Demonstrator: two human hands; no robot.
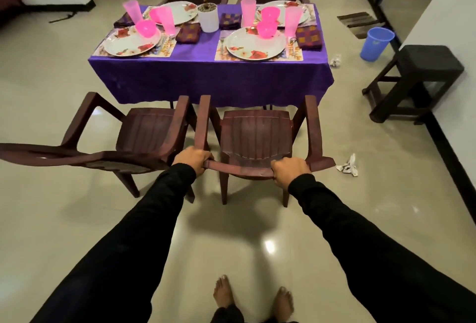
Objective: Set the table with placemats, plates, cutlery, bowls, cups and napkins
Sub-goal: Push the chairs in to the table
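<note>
Arms outstretched, left hand [193, 160] and right hand [290, 171] fingers clenched round chair [253, 139] backrest

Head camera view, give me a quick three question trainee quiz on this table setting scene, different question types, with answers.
1. True or false: both hands grip the back of the same chair.
2. How many plates are on the table?
3. The white plant pot stands: A) at the table's middle, B) on a chair, C) on the floor.

Key
1. True: left hand and right hand grip the right chair.
2. Four, such as the near right plate on the purple tablecloth.
3. A, white plant pot.
</note>
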